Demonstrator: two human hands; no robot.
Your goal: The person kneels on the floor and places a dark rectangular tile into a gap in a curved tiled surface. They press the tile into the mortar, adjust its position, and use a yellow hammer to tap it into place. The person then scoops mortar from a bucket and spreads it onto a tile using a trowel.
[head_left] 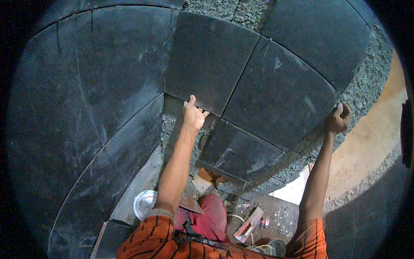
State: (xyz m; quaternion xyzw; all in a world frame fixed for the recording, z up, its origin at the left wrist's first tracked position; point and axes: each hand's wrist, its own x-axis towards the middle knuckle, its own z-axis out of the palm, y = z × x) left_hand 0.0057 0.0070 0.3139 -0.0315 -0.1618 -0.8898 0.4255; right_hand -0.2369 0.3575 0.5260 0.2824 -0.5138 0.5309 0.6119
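Observation:
Large dark grey tiles cover the wall in front of me. At the lower edge of the upper middle tile (pixel 211 60), my left hand (pixel 195 115) is closed, with its thumb against the face and its fingers at the underside. Farther right, my right hand (pixel 339 120) has its fingers curled together close to the outer corner of the neighbouring tile (pixel 284 93). Whatever its fingers hold, if anything, is too small to make out. A thin spacer (pixel 270 40) sticks out of the joint at that tile's top. Below it is a smaller tile (pixel 241 151).
Rough grey mortar (pixel 366 90) borders the tiles on the right, beside a tan curved surface (pixel 366 138). Another tiled wall (pixel 86 86) stands at left. Below are a white round lid or bucket (pixel 144 203), a long trowel-like tool (pixel 249 224) and a small red packet (pixel 265 223).

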